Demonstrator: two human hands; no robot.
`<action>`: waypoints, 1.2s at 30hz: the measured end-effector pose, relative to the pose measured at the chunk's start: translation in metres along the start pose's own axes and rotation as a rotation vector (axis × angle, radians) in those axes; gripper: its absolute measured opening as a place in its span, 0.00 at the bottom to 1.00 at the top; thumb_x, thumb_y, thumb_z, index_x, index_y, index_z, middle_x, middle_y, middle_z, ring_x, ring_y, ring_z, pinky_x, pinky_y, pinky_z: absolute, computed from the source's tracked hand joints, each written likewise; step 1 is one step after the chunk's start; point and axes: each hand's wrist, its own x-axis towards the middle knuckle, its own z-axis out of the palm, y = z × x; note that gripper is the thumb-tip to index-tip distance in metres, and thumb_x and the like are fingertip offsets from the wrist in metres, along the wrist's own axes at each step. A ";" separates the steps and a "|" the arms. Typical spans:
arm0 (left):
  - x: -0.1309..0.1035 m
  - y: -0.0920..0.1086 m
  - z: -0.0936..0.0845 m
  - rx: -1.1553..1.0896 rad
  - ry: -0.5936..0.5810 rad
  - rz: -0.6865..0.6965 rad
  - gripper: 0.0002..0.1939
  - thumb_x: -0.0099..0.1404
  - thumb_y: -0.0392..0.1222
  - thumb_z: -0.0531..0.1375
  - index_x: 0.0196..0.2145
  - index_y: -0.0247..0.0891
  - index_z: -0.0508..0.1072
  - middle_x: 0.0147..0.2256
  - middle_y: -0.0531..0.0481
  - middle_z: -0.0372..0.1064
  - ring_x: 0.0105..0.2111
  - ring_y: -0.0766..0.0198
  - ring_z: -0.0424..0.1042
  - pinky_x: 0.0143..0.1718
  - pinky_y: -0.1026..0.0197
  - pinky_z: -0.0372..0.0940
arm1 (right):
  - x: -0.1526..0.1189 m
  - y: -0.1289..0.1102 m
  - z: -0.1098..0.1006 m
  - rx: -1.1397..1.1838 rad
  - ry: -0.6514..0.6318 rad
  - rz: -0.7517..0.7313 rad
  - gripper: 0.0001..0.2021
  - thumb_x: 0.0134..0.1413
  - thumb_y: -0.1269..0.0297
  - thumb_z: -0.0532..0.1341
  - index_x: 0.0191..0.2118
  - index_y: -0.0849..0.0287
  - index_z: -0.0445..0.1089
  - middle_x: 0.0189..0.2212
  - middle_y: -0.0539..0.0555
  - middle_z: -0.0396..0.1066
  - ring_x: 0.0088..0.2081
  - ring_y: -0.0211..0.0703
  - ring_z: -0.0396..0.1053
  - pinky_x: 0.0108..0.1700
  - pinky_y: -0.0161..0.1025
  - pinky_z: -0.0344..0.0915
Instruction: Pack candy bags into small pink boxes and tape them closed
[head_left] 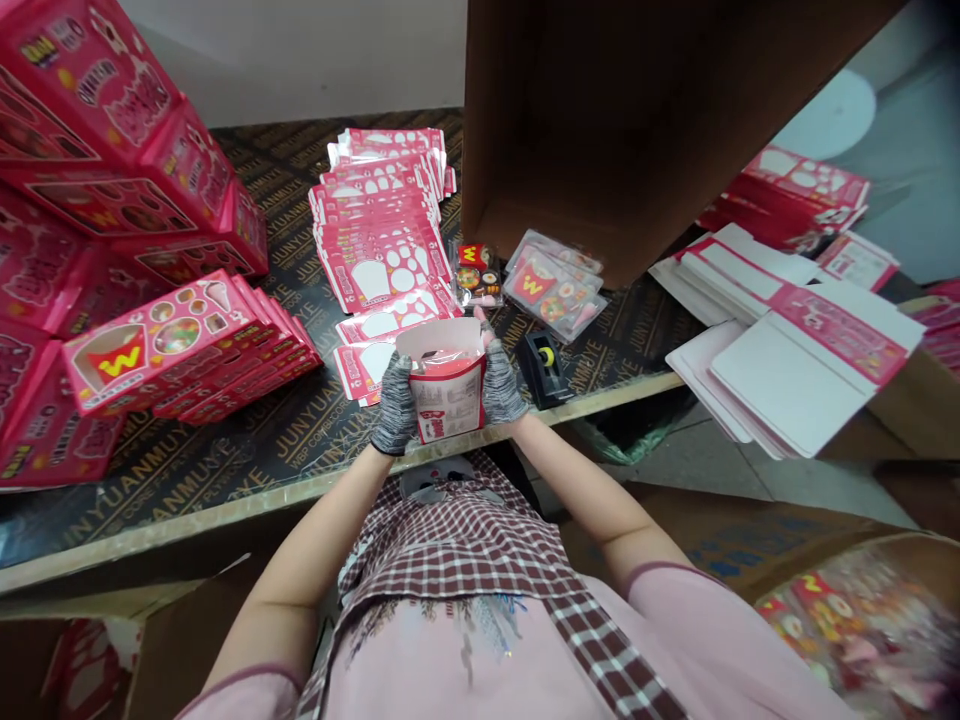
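Between my two hands is a pink and white cardboard box [450, 405], upright at the table's front edge with its top open. Something clear and shiny shows inside it. My left hand [395, 405], in a grey fingerless glove, grips the box's left side. Gloved the same way, my right hand [501, 380] holds the right side with its thumb up near the rim. Just behind the box lie flat pink carton blanks [382, 250] in a fanned stack. A black tape dispenser [544, 368] stands to the right of my right hand.
Clear packets [555, 285] and a darker packet [477, 273] lie behind the box. A large brown carton [570, 120] stands at the back. Pink boxes [161, 350] are piled left; white-backed cardboard pieces [795, 370] overhang the right edge. Bagged pieces [855, 630] fill a carton below right.
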 end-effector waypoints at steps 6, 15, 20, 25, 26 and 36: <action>0.009 0.034 -0.031 -0.173 0.042 -0.074 0.21 0.58 0.59 0.71 0.38 0.40 0.78 0.42 0.46 0.81 0.43 0.57 0.80 0.48 0.54 0.75 | -0.004 -0.021 -0.024 0.159 -0.072 0.078 0.13 0.44 0.58 0.69 0.38 0.53 0.78 0.41 0.52 0.80 0.44 0.49 0.75 0.51 0.44 0.71; 0.006 0.060 -0.049 0.127 -0.132 0.070 0.13 0.59 0.49 0.72 0.36 0.38 0.80 0.39 0.44 0.82 0.40 0.57 0.81 0.46 0.54 0.76 | -0.021 -0.025 -0.032 0.073 -0.103 -0.129 0.15 0.51 0.46 0.70 0.32 0.53 0.80 0.45 0.56 0.81 0.51 0.55 0.76 0.60 0.54 0.67; 0.009 0.063 -0.052 0.205 -0.181 0.089 0.13 0.59 0.48 0.71 0.37 0.37 0.80 0.37 0.45 0.81 0.37 0.57 0.80 0.44 0.55 0.77 | -0.024 -0.027 -0.039 -0.119 -0.090 -0.220 0.13 0.51 0.50 0.72 0.36 0.53 0.81 0.41 0.56 0.82 0.48 0.52 0.77 0.57 0.51 0.69; 0.004 0.071 -0.050 0.226 -0.195 0.149 0.06 0.61 0.43 0.68 0.34 0.39 0.80 0.37 0.46 0.81 0.38 0.58 0.80 0.45 0.55 0.77 | -0.027 -0.032 -0.048 -0.211 -0.170 -0.202 0.14 0.48 0.51 0.74 0.36 0.54 0.82 0.42 0.57 0.82 0.46 0.52 0.78 0.55 0.51 0.72; 0.005 0.072 -0.051 0.210 -0.195 0.148 0.05 0.61 0.43 0.68 0.34 0.39 0.80 0.36 0.46 0.81 0.37 0.58 0.80 0.44 0.55 0.77 | -0.027 -0.034 -0.049 -0.218 -0.168 -0.193 0.13 0.49 0.51 0.74 0.35 0.54 0.83 0.40 0.56 0.82 0.45 0.52 0.78 0.54 0.51 0.72; 0.012 0.076 -0.053 0.235 -0.215 0.163 0.06 0.64 0.44 0.67 0.33 0.39 0.81 0.34 0.48 0.81 0.33 0.61 0.80 0.40 0.60 0.76 | -0.012 -0.045 -0.049 -0.240 -0.165 -0.117 0.12 0.49 0.50 0.73 0.32 0.54 0.83 0.33 0.54 0.82 0.38 0.50 0.78 0.48 0.49 0.73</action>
